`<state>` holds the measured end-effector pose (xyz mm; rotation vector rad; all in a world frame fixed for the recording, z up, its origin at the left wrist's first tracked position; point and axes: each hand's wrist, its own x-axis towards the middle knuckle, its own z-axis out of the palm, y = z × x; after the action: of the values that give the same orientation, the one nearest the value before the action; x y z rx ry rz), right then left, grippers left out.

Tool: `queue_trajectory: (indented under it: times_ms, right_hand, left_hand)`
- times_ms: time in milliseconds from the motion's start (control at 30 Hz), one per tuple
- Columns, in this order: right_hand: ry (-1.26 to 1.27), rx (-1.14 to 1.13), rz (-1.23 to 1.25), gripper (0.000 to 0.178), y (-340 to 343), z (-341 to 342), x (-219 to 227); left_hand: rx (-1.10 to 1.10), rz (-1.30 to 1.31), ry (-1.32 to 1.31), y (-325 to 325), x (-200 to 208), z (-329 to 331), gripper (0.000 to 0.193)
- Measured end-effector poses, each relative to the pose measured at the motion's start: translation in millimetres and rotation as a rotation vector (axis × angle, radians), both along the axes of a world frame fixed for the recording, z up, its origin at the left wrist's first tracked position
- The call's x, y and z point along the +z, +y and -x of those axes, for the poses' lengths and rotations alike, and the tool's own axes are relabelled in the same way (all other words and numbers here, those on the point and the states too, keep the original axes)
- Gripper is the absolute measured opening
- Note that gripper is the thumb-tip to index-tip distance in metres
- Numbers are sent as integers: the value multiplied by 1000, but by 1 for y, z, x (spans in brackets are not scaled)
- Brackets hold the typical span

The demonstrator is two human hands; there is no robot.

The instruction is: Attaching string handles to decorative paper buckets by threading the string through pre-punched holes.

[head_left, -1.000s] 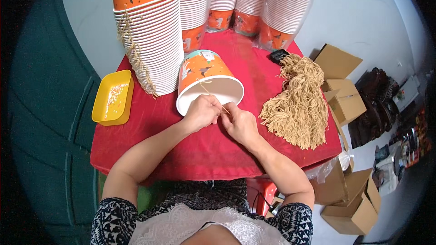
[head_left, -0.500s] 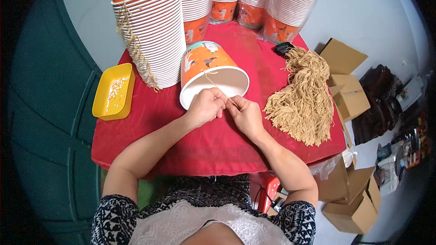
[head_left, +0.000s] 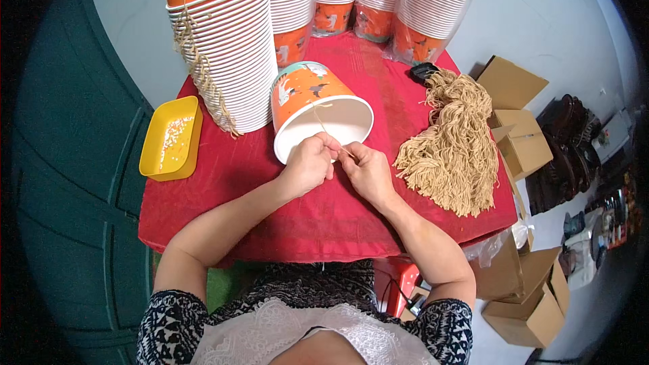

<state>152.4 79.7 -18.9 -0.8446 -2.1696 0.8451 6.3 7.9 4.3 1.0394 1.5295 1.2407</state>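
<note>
An orange paper bucket (head_left: 302,92) with bat pictures lies on its side, its white mouth facing me. A tan string (head_left: 318,120) passes over its rim and hangs across the opening down to my hands. My left hand (head_left: 311,162) pinches the string in front of the bucket's mouth. Close beside it, my right hand (head_left: 367,169) grips the string's end between thumb and fingertips. The exact spot where the fingers meet the string is partly hidden. To the right of my hands lies a thick bundle of tan strings (head_left: 449,155).
A tall stack of white-rimmed buckets (head_left: 233,61) with strings hanging down one side stands back left. More wrapped stacks (head_left: 433,10) line the far edge. A yellow tray (head_left: 172,170) with small white pieces sits left. Cardboard boxes (head_left: 524,311) stand right of the red-covered table (head_left: 236,233).
Both hands stay close together on the string, with only slight finger movement. The bucket has shifted or turned very slightly.
</note>
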Motion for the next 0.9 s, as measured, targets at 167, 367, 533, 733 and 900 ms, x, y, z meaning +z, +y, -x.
queue_trajectory:
  times_ms: [167,367,533,733,900]
  right_hand:
    - [61,14,-24,12,-2,0,2]
    - [58,15,17,13,-4,-2,6]
    - [-12,-23,-85,14,-9,1,7]
    - [-48,-52,-134,16,-9,3,8]
    - [-109,-85,-98,16,-10,3,10]
  left_hand:
    - [51,-185,407,-1,-11,9,16]
    - [65,-261,817,-1,-14,6,8]
    - [65,-264,796,0,-17,8,6]
    - [35,-233,823,-1,-16,7,5]
    - [28,-250,830,-1,-15,7,5]
